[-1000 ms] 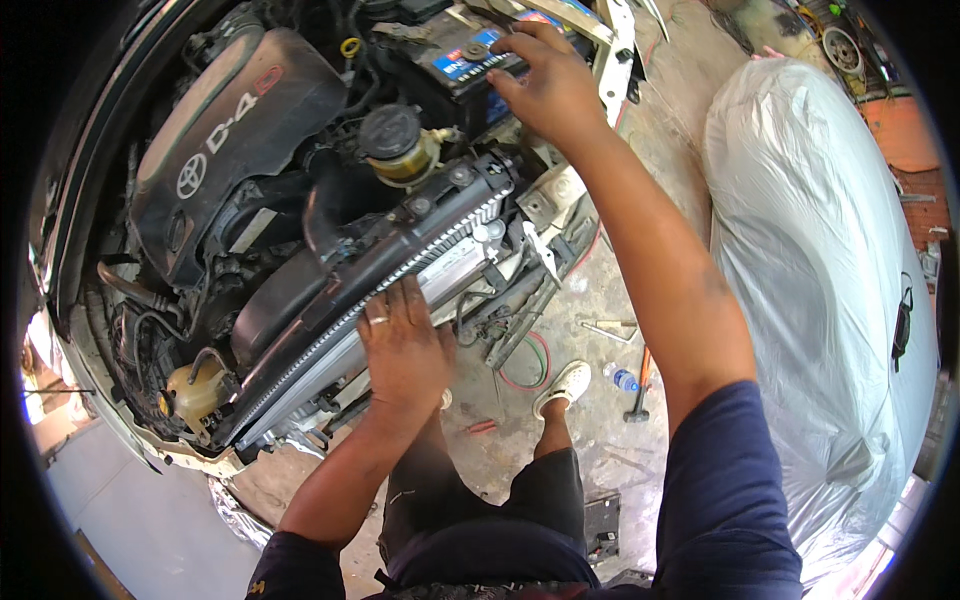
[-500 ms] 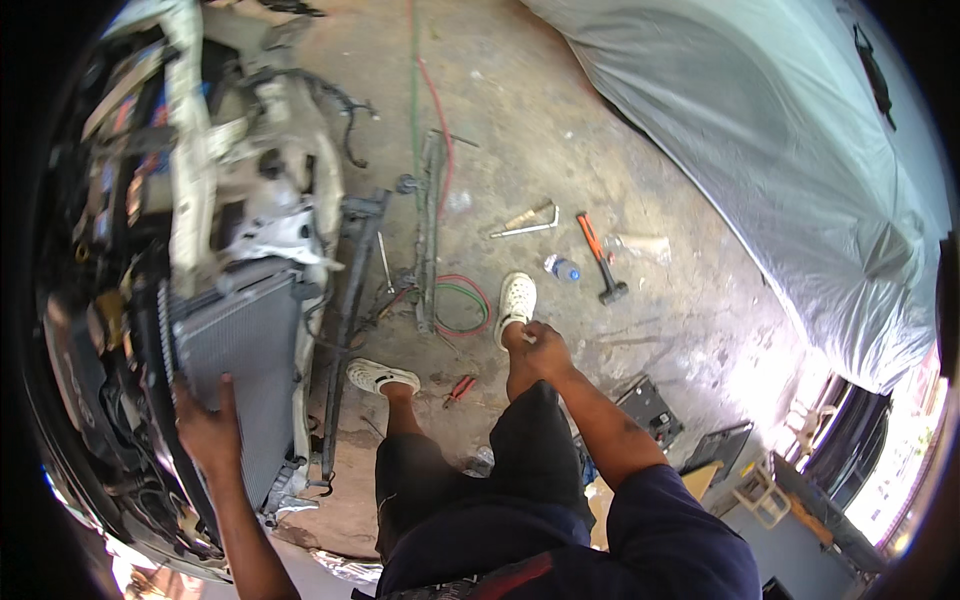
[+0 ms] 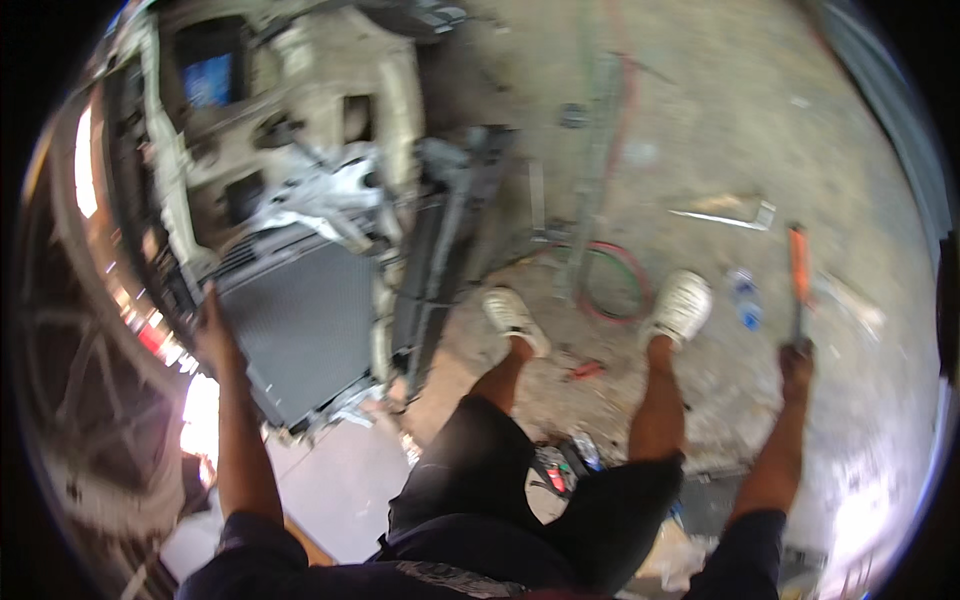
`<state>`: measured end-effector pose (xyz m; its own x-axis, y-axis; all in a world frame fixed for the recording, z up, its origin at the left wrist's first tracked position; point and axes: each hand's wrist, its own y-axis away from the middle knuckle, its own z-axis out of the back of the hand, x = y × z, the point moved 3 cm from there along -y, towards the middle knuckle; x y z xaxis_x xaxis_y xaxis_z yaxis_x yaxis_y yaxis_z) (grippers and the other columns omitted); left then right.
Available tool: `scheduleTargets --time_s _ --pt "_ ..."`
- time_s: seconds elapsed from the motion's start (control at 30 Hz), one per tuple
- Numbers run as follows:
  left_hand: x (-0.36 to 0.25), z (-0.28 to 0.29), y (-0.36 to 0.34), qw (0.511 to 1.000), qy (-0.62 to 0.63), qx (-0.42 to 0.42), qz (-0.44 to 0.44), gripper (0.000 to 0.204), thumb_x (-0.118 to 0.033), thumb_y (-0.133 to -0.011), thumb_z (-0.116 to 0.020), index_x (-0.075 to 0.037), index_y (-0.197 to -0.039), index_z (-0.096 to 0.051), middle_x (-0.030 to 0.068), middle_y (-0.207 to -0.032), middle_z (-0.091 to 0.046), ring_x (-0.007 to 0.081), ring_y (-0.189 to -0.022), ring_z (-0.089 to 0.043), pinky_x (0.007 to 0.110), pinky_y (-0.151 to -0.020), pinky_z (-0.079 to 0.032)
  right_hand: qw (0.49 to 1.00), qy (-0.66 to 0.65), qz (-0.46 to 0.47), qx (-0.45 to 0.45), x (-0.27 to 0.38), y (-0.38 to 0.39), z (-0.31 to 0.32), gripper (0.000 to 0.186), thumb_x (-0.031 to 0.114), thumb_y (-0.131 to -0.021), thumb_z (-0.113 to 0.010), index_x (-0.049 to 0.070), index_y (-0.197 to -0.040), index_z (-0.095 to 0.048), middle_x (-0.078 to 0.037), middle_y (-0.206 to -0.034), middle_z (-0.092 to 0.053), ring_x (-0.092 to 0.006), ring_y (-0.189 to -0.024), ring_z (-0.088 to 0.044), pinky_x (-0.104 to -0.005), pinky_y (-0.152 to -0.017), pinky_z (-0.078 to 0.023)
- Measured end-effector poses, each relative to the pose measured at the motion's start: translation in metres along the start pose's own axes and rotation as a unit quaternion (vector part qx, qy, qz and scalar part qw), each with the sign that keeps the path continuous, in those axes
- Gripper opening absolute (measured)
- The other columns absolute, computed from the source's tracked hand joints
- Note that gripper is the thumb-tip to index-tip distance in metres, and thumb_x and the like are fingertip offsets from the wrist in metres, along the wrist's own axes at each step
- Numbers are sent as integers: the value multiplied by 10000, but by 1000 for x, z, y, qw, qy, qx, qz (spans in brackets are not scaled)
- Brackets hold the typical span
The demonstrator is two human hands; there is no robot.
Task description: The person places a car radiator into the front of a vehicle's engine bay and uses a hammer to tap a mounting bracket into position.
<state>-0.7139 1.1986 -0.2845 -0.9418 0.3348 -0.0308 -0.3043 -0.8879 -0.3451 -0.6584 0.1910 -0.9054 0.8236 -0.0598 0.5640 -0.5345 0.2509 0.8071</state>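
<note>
A grey finned radiator [image 3: 305, 320] stands in the front of a stripped vehicle on my left. My left hand [image 3: 213, 335] rests at its left edge with a finger stretched out. On the right, my right hand [image 3: 797, 366] reaches low over the floor. It overlaps the dark head end of an orange-handled hammer [image 3: 798, 262]. Motion blur smears its fingers, and whether they touch the hammer is unclear. A clear bottle with a blue end [image 3: 746, 300] lies beside the hammer.
A metal bar [image 3: 597, 170] and coiled red and green hoses [image 3: 612, 280] lie ahead of my feet. Red-handled pliers [image 3: 586, 370] are between them. An angled metal tool [image 3: 735, 213] and a plastic bag [image 3: 852, 305] lie farther right. A grey cover [image 3: 893, 110] hangs at the right.
My view has swung left and tilted. My right hand has left my lower leg and reached out right to the hammer. My left hand has shifted along the radiator to its edge.
</note>
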Motion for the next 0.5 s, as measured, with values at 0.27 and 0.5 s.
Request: scheduleTargets --time_s 0.27,0.5 --pt "-13 -16 -9 996 67 -57 27 726 -681 -996 -688 33 -1109 -761 76 -975 -655 193 -887 -549 373 -831 -469 962 -199 -183 -39 -42 -138 -27 622 605 -1048 -639 154 -1473 -587 -100 -1222 -677 -215 -1036 -656 -355 -868 -561" --pt "-15 -21 -1 993 87 -79 14 925 -736 -940 -712 63 -1404 -673 181 -1380 -689 294 -1216 -645 401 -1056 -492 993 70 -44 -85 -68 -195 18 357 371 -1071 -626 68 -1245 -702 -174 -1130 -689 -310 -997 -659 -485 -765 -591"
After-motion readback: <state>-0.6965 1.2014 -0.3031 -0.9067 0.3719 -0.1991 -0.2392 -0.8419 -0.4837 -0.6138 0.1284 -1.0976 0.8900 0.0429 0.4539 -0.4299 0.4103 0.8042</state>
